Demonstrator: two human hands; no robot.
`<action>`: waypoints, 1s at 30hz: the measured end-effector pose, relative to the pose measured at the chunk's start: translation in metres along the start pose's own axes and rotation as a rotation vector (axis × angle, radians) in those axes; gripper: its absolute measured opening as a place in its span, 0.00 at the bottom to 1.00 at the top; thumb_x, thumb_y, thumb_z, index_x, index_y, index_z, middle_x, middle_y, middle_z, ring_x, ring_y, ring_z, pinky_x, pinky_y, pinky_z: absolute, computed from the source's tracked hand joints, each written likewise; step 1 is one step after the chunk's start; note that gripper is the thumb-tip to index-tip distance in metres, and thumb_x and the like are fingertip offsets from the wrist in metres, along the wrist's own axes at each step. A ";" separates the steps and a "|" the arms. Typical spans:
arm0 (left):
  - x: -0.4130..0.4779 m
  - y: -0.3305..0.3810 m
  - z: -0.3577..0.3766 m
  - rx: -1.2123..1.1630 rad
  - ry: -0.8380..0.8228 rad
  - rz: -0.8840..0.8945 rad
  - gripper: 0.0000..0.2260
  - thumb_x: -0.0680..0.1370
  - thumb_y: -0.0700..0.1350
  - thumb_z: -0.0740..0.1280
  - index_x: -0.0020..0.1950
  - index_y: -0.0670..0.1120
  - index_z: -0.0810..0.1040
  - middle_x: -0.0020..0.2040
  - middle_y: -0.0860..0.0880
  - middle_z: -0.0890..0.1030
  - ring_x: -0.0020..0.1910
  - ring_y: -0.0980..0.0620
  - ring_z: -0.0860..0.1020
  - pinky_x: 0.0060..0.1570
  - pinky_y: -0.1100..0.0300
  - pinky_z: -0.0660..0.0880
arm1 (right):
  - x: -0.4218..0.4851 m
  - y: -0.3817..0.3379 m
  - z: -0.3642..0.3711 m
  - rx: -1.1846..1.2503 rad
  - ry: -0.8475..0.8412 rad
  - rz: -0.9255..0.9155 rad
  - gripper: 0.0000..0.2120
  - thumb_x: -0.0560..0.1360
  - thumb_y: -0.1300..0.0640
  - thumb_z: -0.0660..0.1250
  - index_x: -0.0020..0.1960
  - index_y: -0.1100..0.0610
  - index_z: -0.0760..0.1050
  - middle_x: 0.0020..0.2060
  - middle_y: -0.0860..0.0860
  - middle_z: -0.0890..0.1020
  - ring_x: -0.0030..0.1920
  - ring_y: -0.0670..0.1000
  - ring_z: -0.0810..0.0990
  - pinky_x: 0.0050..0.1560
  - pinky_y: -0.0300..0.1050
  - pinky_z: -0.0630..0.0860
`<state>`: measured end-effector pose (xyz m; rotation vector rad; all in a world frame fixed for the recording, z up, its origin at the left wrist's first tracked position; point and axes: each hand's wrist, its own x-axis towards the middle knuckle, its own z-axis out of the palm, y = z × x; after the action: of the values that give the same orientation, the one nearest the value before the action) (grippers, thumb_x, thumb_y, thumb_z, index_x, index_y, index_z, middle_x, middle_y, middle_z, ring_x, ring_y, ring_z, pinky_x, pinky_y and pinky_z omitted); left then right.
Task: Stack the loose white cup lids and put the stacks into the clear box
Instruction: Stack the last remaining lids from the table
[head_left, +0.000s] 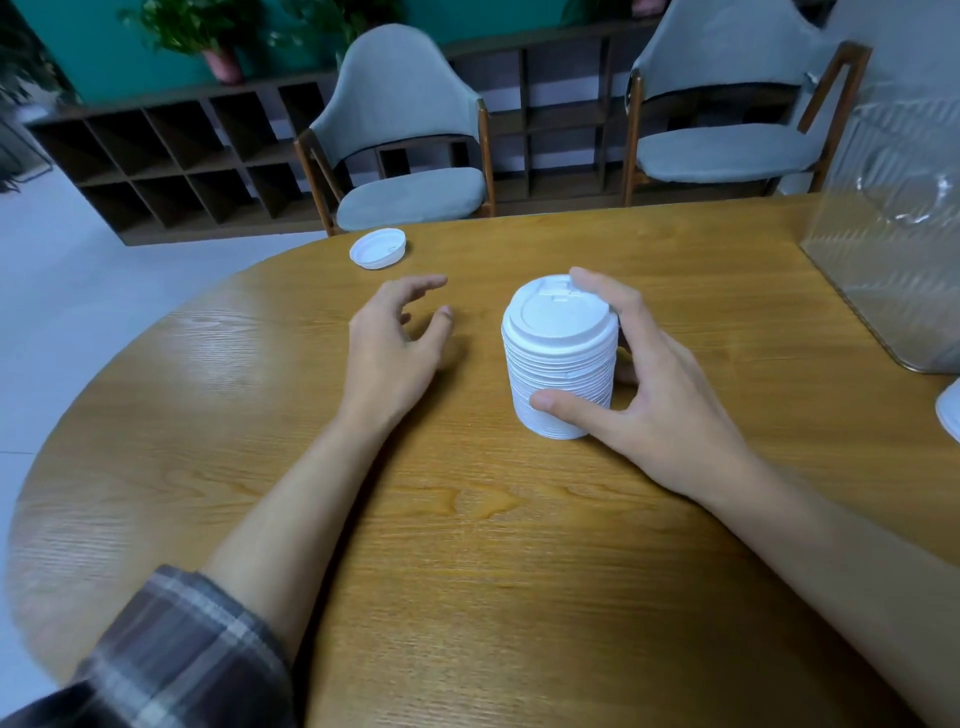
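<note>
White cup lids are standing in a tall upright stack near the middle of the wooden table, and we are wrapping our right hand around it, the thumb pressing low on the near side and the fingers curling over the far rim. Our left hand is lying just left of the stack, fingers loosely spread, holding nothing. One loose lid is lying rim-up by the table's far edge, straight beyond the left hand and well apart from the stack, so we are judging the left hand nearer for fetching it. The clear box is standing far right, on the right hand's side. Something white is showing at the right edge, too cropped to identify.
</note>
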<state>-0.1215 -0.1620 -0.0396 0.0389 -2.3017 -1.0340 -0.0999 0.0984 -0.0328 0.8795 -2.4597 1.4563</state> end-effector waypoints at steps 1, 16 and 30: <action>0.005 -0.006 0.000 0.060 0.007 0.043 0.13 0.80 0.44 0.71 0.64 0.50 0.83 0.61 0.55 0.84 0.57 0.61 0.80 0.62 0.59 0.76 | 0.000 0.000 0.000 0.003 0.001 -0.003 0.42 0.70 0.38 0.77 0.77 0.35 0.59 0.73 0.34 0.69 0.71 0.37 0.69 0.71 0.51 0.73; 0.095 -0.070 0.020 0.533 -0.201 -0.058 0.22 0.84 0.57 0.65 0.73 0.46 0.78 0.82 0.44 0.65 0.81 0.44 0.62 0.77 0.42 0.63 | 0.003 0.008 0.004 0.041 0.031 -0.011 0.40 0.69 0.37 0.76 0.75 0.32 0.60 0.72 0.29 0.68 0.72 0.34 0.68 0.72 0.46 0.71; 0.070 -0.053 0.011 0.526 -0.070 0.022 0.09 0.78 0.41 0.68 0.56 0.44 0.86 0.55 0.44 0.85 0.53 0.42 0.83 0.51 0.51 0.78 | 0.002 0.004 0.002 0.059 0.000 0.035 0.40 0.68 0.36 0.76 0.74 0.29 0.60 0.70 0.25 0.67 0.72 0.35 0.69 0.73 0.51 0.71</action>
<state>-0.1957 -0.2098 -0.0450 0.1905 -2.5698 -0.4003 -0.1032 0.0969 -0.0361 0.8510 -2.4554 1.5485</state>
